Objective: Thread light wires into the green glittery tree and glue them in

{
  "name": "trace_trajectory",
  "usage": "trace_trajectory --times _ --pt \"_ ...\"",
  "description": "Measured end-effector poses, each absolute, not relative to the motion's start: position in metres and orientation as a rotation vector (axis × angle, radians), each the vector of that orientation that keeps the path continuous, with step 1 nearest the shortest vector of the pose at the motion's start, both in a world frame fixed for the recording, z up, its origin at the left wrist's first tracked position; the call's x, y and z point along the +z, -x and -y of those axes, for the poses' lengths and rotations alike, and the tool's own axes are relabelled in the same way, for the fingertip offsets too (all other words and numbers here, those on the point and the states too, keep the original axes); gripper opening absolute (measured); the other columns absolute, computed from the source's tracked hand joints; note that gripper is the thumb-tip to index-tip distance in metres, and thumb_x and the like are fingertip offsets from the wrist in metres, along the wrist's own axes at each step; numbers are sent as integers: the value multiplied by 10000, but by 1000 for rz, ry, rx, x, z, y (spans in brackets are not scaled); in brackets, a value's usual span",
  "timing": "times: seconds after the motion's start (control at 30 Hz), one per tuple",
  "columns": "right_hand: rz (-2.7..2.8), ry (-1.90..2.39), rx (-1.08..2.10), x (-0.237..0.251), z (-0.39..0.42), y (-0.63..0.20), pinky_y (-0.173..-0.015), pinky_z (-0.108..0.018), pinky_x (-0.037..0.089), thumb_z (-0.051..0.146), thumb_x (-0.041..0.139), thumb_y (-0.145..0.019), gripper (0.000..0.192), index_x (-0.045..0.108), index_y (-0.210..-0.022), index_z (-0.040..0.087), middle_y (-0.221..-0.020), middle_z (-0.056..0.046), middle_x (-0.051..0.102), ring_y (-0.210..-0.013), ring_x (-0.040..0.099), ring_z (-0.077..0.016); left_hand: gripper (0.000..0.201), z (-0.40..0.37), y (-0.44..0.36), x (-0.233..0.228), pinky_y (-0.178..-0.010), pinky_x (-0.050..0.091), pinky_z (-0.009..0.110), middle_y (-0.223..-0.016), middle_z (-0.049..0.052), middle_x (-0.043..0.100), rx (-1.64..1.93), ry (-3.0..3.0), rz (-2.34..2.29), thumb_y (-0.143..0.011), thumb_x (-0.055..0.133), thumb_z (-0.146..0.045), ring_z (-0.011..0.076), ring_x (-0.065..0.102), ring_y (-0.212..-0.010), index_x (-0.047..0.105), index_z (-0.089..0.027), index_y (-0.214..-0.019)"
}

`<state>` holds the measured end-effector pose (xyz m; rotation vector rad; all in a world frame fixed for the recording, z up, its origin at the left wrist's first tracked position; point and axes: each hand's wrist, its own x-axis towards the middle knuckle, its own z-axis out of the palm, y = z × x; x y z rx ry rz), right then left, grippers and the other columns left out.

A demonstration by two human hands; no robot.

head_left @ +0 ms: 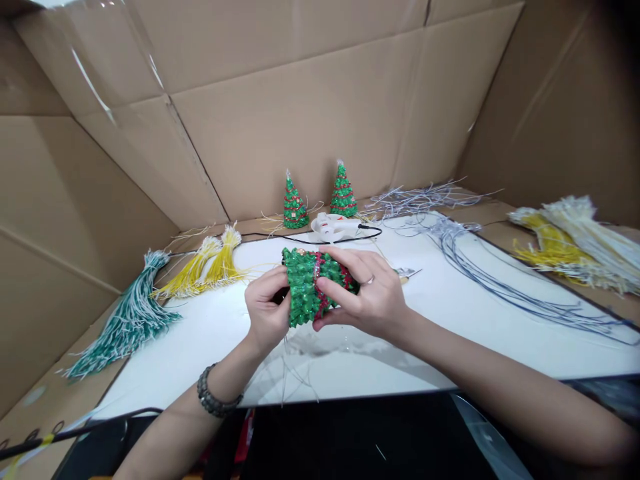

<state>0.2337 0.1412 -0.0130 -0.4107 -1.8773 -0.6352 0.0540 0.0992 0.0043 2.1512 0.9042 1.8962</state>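
Above the white board, both hands hold a green beaded Christmas tree (303, 293) with a red garland, tipped on its side. My left hand (267, 303) grips the wide base at its left end, some fingertips out of sight at its dark opening. My right hand (373, 290) wraps round the tree's narrower part, thumb and fingers on the red garland; the tip is hidden behind this hand. Behind them stand two similar upright trees, one on the left (295, 203) and one on the right (343, 191). Between these and my hands lies a white corded tool (334, 227).
Green-and-white strands (133, 317) and yellow strands (210, 263) lie at left. Clear wires (425, 200) and blue-grey wires (500, 280) spread at right, beside yellow-and-white bundles (560, 240). A pointed tool (410, 273) rests behind my right hand. Cardboard walls (310, 93) enclose the white board (210, 347).
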Motion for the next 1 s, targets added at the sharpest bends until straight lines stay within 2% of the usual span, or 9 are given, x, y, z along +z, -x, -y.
trace_trajectory --times 0.27,0.4,0.5,0.57,0.63,0.7,0.77,0.83,1.0 --pt "1894 396 -556 -10 -141 -232 -751 -423 525 736 613 -793 558 588 -1060 246 -1163 -185 709 -930 701 -318 162 -101 -53 0 -574 468 229 -668 7 675 1879 -2125 -908 -854 658 -196 122 585 -600 726 -179 -708" --pt "1876 339 -277 -5 -144 -234 -880 -430 527 681 709 -763 670 497 -1224 244 -1213 -158 707 -1070 694 -310 154 -100 -53 0 -575 461 218 -667 -6 652 1940 -2143 -951 -847 629 -138 107 562 -591 706 -179 -719" --pt "1815 354 -63 -2 -151 -239 -1118 -550 361 720 740 -697 842 416 -1341 283 -1388 -147 600 -1328 534 -350 171 -99 -51 4 -530 428 201 -622 -22 608 2073 -2296 -1027 -824 610 -72 91 538 -556 660 -172 -695" --pt "1680 418 142 -3 -158 -242 -1189 -580 244 762 670 -731 811 405 -1344 301 -1497 -128 482 -1447 384 -346 179 -98 -47 6 -521 425 200 -626 -20 607 2188 -2476 -1072 -792 610 -26 91 549 -562 634 -171 -689" --pt "1465 533 445 -5 -167 -243 -1205 -544 249 754 620 -779 721 409 -1305 309 -1524 -108 420 -1470 342 -306 218 -98 -43 7 -522 431 198 -631 -16 602 2268 -2661 -1071 -746 606 28 93 563 -578 590 -172 -660" --pt "1256 656 863 -7 -174 -242 -1167 -506 345 734 637 -776 660 417 -1240 319 -1439 -89 487 -1373 476 -275 273 -97 -39 8 -529 437 195 -611 -20 574 2289 -2793 -1045 -701 599 72 90 556 -577 524 -177 -620" --pt "1108 697 1335 -7 -177 -239 -1055 -475 477 748 641 -758 623 450 -1154 307 -1251 -70 604 -1145 642 -254 308 -96 -38 9 -542 451 197 -599 -22 560 2272 -2864 -1013 -677 595 93 90 551 -576 478 -184 -606" --pt "1031 647 1708 -5 -176 -237 -908 -432 564 762 601 -780 575 507 -1073 276 -1059 -57 673 -918 704 -230 314 -94 -40 8 -556 469 204 -602 -17 570 2223 -2916 -953 -679 588 93 97 562 -585 466 -189 -615" --pt "967 524 1920 0 -168 -233 -743 -288 572 682 562 -876 485 673 -953 217 -909 -37 745 -802 709 -171 261 -94 -50 5 -542 471 210 -630 5 624 2085 -3020 -776 -751 567 45 110 600 -602 500 -194 -672"
